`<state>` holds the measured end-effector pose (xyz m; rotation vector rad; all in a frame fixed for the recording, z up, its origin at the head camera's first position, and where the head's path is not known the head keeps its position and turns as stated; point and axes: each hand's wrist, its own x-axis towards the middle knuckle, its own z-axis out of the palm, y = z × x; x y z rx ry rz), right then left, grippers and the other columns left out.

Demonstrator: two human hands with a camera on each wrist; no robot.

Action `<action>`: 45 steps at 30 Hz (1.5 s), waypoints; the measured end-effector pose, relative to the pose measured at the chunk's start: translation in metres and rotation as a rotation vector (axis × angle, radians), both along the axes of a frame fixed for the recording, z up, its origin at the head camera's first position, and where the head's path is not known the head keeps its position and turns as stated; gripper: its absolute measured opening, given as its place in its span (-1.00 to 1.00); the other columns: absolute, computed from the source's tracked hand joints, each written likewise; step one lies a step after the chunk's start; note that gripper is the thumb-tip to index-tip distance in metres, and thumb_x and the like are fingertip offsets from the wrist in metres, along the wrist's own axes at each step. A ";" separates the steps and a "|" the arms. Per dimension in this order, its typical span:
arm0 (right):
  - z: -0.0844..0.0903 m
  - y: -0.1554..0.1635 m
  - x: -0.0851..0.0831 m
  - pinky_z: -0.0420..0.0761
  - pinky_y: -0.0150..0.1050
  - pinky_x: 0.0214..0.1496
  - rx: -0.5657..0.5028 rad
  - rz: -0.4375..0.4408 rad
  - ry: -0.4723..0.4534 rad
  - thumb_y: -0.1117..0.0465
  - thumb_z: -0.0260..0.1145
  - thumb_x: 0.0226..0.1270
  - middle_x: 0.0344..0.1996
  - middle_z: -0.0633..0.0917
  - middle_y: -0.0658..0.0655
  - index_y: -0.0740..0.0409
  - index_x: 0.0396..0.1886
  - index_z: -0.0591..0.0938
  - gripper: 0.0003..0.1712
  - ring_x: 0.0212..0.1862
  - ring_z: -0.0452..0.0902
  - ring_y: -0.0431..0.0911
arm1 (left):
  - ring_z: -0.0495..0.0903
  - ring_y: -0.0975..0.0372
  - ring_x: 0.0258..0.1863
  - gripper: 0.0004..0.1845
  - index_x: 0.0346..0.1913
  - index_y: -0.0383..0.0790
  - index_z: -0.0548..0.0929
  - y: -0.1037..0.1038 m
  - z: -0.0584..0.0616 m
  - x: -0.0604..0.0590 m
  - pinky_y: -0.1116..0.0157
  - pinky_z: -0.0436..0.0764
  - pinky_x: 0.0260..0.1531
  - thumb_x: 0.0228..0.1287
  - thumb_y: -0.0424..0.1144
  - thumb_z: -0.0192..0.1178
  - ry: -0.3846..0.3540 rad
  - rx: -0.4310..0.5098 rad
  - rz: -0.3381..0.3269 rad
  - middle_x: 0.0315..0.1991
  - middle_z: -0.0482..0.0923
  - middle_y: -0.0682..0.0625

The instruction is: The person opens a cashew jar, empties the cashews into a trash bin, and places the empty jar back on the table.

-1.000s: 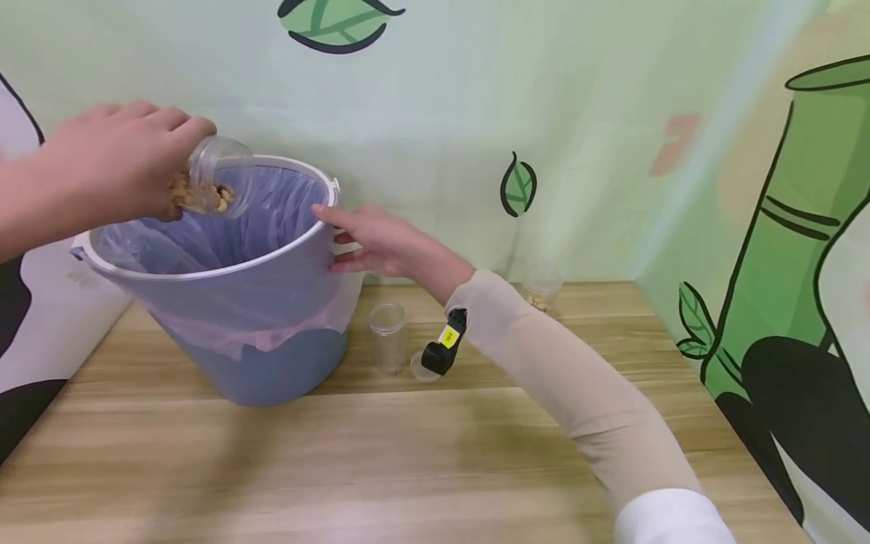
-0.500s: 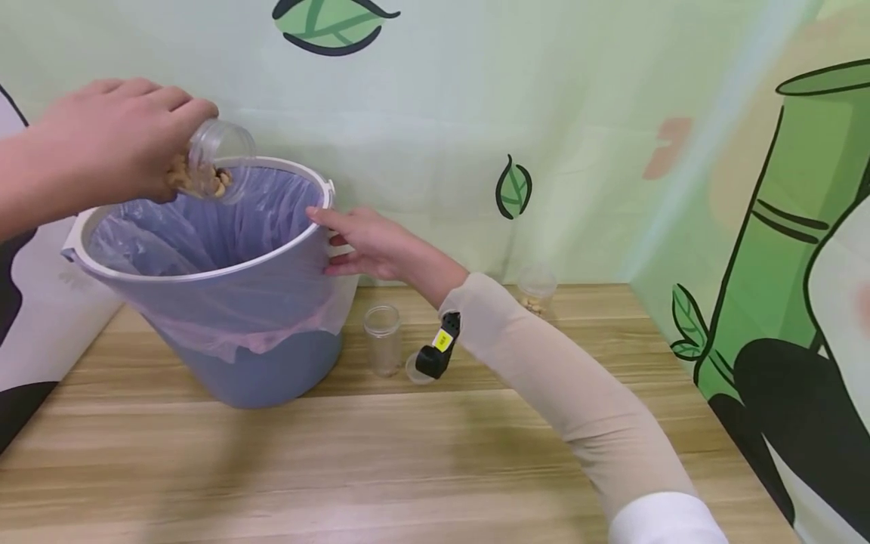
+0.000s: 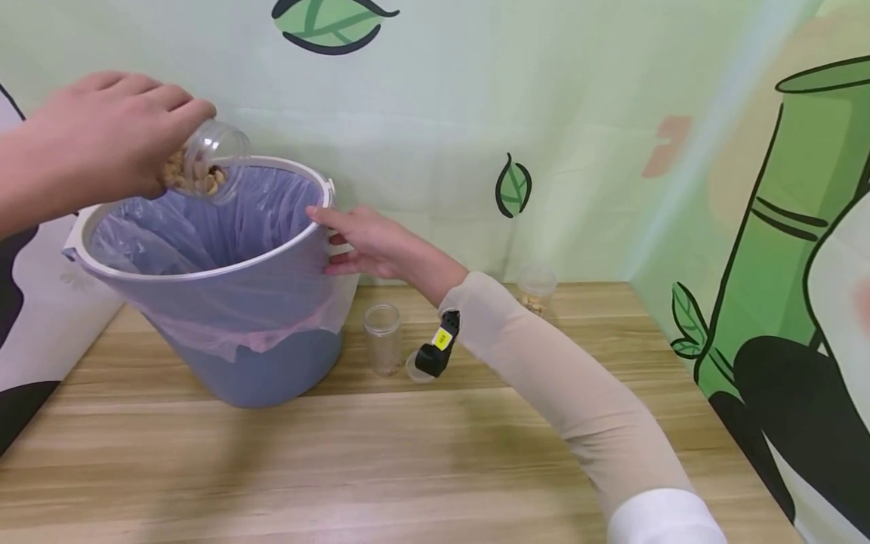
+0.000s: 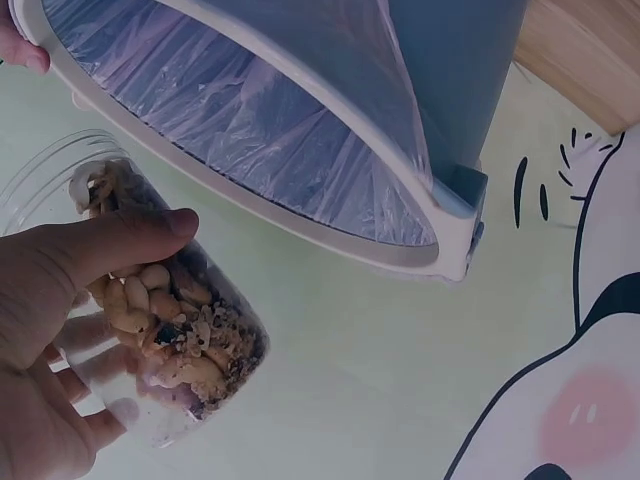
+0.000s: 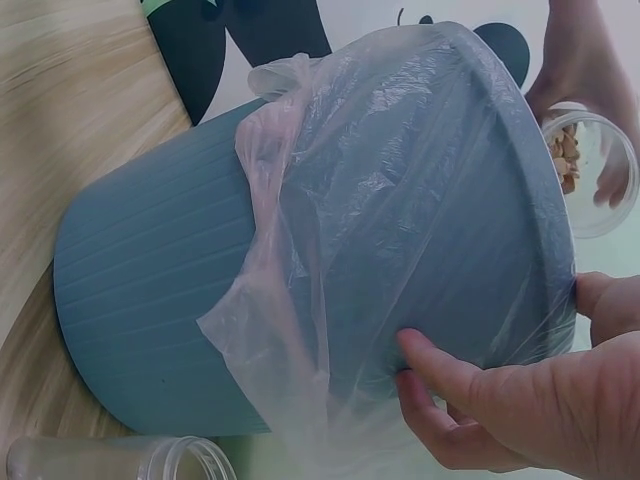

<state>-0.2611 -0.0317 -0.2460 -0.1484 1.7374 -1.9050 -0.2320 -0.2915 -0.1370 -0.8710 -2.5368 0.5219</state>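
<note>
In the head view my left hand (image 3: 129,136) grips a clear plastic jar (image 3: 234,151) of nuts, tipped on its side with its mouth facing right above the bin's opening. Its thumb lies across the jar in the left wrist view, where peanuts and darker crumbs (image 4: 200,340) fill much of it. My right hand (image 3: 370,242) holds the blue trash bin (image 3: 272,370) at the right of its white rim. One digit hooks at the rim while other fingers press the outside wall. A translucent bag (image 5: 400,200) lines the bin and hangs over its outside.
An open clear jar (image 3: 384,340) stands right of the bin on the wooden table (image 3: 408,461). Beside it lies a clear round lid (image 3: 420,370), partly behind the wrist camera. Farther right, another jar with nuts (image 3: 535,295) is partly hidden by my right sleeve. A printed backdrop (image 3: 435,98) rises behind.
My left hand has lifted the tipped jar a little above the bin and drifted slightly left. The nuts stay inside the jar. My right hand keeps its hold on the bin.
</note>
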 end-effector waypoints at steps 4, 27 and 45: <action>0.000 -0.001 -0.001 0.61 0.03 0.23 0.004 0.005 0.003 0.03 0.23 0.55 0.47 0.24 0.37 0.31 0.57 0.11 -0.18 0.39 0.36 0.24 | 0.42 -0.41 0.09 -0.05 0.16 -0.51 0.39 0.001 0.003 0.001 -0.38 0.32 0.21 -0.48 -0.54 0.65 0.032 0.002 -0.022 0.06 0.47 -0.51; 0.001 0.000 -0.002 0.58 0.01 0.27 0.009 0.024 0.029 0.03 0.19 0.58 0.47 0.23 0.39 0.33 0.56 0.11 -0.21 0.38 0.35 0.26 | 0.43 -0.40 0.08 -0.09 0.13 -0.51 0.39 0.001 0.007 -0.001 -0.36 0.33 0.22 -0.45 -0.54 0.65 0.060 -0.031 0.005 0.06 0.47 -0.50; 0.001 -0.001 -0.002 0.58 0.01 0.28 0.017 0.030 0.029 0.03 0.18 0.58 0.50 0.18 0.40 0.31 0.59 0.06 -0.18 0.41 0.33 0.29 | 0.43 -0.40 0.10 -0.10 0.14 -0.53 0.38 -0.002 0.002 0.000 -0.35 0.32 0.24 -0.42 -0.55 0.63 0.072 -0.040 -0.003 0.07 0.47 -0.51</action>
